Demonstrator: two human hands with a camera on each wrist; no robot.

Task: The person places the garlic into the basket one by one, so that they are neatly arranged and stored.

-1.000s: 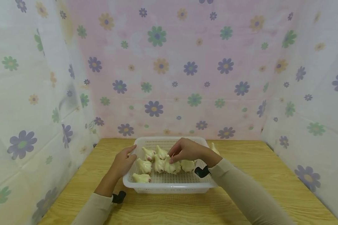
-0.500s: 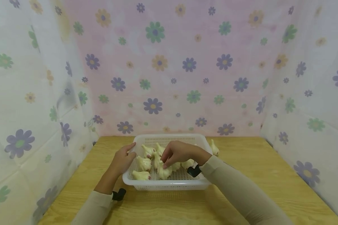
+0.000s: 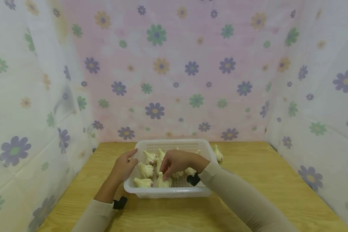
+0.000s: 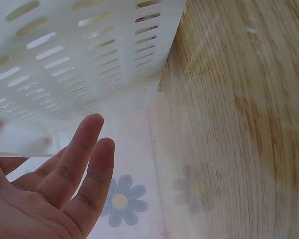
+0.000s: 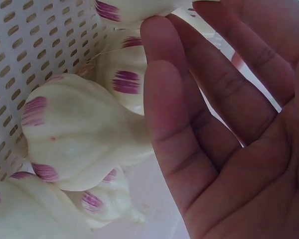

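A white plastic basket (image 3: 168,190) with slotted walls stands on the table, holding several cream garlic bulbs (image 3: 146,170) with purple streaks. My left hand (image 3: 123,169) grips its left rim; the thumb and a finger show dimly through the wall in the left wrist view, with other fingers (image 4: 92,169) extended outside beneath the rim. Over the basket's front part, my right hand (image 3: 175,162) pinches one garlic bulb (image 3: 163,183) near its stem. That bulb is partly cut off at the top of the right wrist view, where further bulbs (image 5: 79,132) lie close to the fingers.
One garlic bulb (image 3: 218,153) rests on the wooden table (image 3: 249,180) just outside the basket's right side. Flower-patterned cloth (image 3: 174,71) hangs behind and on both sides. A black wrist mount (image 3: 193,179) sits by the right wrist.
My right hand has moved left and toward me, carrying the pinched garlic bulb from the middle of the basket to its front left. My left hand keeps its place on the rim.
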